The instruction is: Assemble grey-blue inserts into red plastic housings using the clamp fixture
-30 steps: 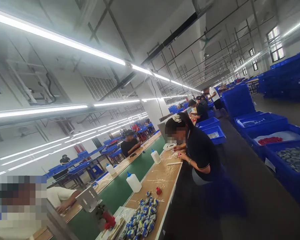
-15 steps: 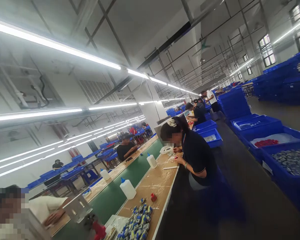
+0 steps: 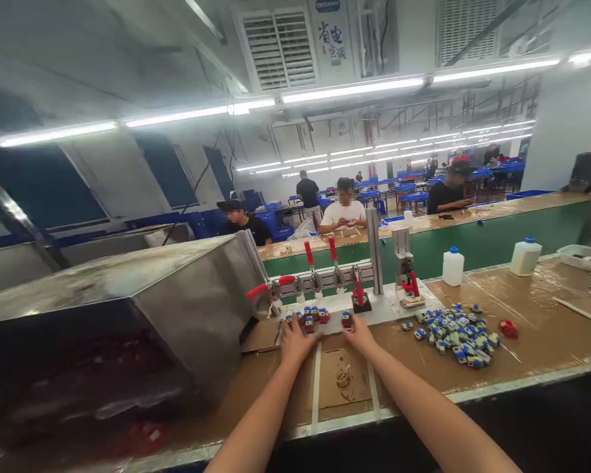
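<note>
My left hand (image 3: 295, 343) rests at the bench beside a cluster of small red pieces with blue-and-white tops (image 3: 315, 315). Its fingers reach along the cluster's left side, with the thumb stretched out to the right. In my right hand (image 3: 360, 338), thumb and forefinger close on a single small red-and-blue piece (image 3: 346, 319), which stands apart from the cluster. Just behind both hands is a metal clamping fixture (image 3: 325, 279) with several red-handled toggle clamps. One red clamp (image 3: 359, 293) at its right end presses down on a dark block.
A large metal housing (image 3: 192, 322) stands at the left. To the right lie a heap of grey, blue and yellow blocks (image 3: 460, 335), a red piece (image 3: 508, 328) and white bottles (image 3: 453, 266). Several people sit beyond the green divider (image 3: 497, 230).
My view has swung left and levelled, from along the bench to the fixture in front. Both my hands are now in view at the small pieces.
</note>
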Available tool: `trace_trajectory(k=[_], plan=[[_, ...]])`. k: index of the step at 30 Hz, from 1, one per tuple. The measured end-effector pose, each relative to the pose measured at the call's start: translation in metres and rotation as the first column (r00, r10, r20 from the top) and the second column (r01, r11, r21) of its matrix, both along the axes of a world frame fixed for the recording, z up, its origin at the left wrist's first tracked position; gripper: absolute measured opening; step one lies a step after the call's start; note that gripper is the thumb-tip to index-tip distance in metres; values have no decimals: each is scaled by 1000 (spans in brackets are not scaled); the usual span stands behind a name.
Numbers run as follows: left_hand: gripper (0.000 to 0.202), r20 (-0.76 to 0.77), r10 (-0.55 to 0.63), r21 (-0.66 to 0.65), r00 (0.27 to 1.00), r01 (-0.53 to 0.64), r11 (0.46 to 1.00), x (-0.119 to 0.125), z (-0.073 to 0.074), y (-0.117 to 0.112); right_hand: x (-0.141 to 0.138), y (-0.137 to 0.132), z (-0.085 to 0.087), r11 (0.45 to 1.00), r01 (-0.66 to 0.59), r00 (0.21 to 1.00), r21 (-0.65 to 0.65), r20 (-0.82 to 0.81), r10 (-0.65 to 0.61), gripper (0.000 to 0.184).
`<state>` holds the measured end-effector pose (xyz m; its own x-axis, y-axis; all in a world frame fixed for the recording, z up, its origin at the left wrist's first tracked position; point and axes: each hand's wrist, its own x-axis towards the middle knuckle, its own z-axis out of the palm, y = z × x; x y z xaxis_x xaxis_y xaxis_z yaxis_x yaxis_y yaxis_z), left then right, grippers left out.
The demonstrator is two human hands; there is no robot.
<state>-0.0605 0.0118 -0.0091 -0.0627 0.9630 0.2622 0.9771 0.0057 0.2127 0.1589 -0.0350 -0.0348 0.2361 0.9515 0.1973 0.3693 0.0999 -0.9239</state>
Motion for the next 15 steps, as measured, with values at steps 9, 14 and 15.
trace_trajectory(k=[9, 14, 15], plan=[[98, -28, -55, 93, 998, 57, 994, -2, -18, 36, -39, 57, -8, 995, -31, 991, -90, -132, 19, 78], [92, -32, -92, 57, 995, 94, 994, 10, -23, 63, -50, 84, -10, 993, -5, 987, -120, -161, -15, 84], [93, -26, -97, 30, 995, 98, 995, 15, -23, 70, -51, 90, -8, 994, 6, 987, -113, -160, -24, 81]])
